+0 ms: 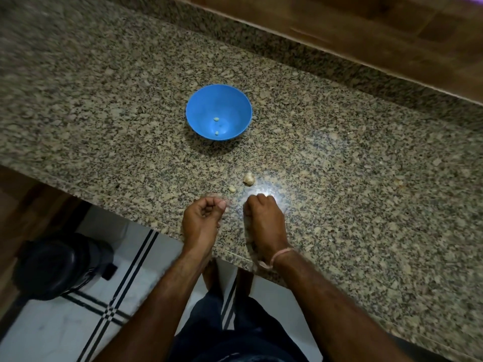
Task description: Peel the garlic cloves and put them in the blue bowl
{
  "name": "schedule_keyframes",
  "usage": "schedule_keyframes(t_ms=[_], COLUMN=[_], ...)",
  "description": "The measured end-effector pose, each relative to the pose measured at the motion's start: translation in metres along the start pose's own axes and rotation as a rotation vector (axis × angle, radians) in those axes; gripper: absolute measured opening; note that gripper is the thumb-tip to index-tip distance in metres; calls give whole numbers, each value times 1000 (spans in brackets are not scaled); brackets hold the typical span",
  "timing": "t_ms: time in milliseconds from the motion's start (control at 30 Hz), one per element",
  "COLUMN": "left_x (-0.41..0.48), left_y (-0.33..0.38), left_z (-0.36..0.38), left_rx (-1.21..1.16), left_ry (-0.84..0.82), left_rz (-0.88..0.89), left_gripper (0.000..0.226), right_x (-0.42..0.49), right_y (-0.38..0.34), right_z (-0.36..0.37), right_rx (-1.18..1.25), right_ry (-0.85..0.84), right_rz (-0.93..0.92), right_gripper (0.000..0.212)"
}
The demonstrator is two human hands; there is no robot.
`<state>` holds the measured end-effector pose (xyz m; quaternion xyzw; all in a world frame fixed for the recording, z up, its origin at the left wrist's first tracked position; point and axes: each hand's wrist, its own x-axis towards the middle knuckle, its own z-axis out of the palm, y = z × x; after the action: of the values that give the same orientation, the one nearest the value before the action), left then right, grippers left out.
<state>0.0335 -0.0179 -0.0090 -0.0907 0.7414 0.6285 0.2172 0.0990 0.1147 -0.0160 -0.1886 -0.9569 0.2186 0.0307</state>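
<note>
1. Our left hand (203,218) sat at lower centre of the frame, fingers curled into the palm with the thumb laid against them. We could not tell whether a clove, a scrap of skin or nothing lay inside.
2. Our right hand (264,220), just to its right, was curled over the granite counter (366,178) with the fingertips tucked out of sight, so we could not tell what it held, if anything.
3. The blue bowl (219,112) stood at upper centre, well apart from both hands, with two peeled cloves (216,119) in it. A small clove (232,189) and a larger garlic lump (248,178) lay on the stone just above our hands.
4. We were working right at the counter's near edge, so a clove squeezed out of slippery fingers could have dropped to the tiled floor (65,322).
5. Pale garlic blended into the speckled stone and glare, so we might have overlooked a piece.
6. A clove tossed from that distance might have missed the bowl.
</note>
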Motion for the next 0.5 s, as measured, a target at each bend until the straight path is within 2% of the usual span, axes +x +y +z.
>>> schedule_keyframes(t_ms=[67,167,233,367,500], left_x=[-4,-10,-16,-27,-37], left_y=[0,1,1,2,-10], left_z=[-7,-27,-45,-104,-186], left_rx=[-2,-62,-93,-121,-184], left_ry=[35,115,153,287,423], left_rz=[-8,-28,-19,11,14], left_gripper=[5,6,6,8,14], right_x=[-5,-1,0,5,0], right_y=[-5,-29,-54,-116,-196], right_z=[-4,-9,-9,15,60], right_rx=[312,963,1221,1368,1346], right_ry=[-72,-235,-358,-564,-721], right_rz=[200,564,706,705,618], right_gripper=[25,19,23,28,35])
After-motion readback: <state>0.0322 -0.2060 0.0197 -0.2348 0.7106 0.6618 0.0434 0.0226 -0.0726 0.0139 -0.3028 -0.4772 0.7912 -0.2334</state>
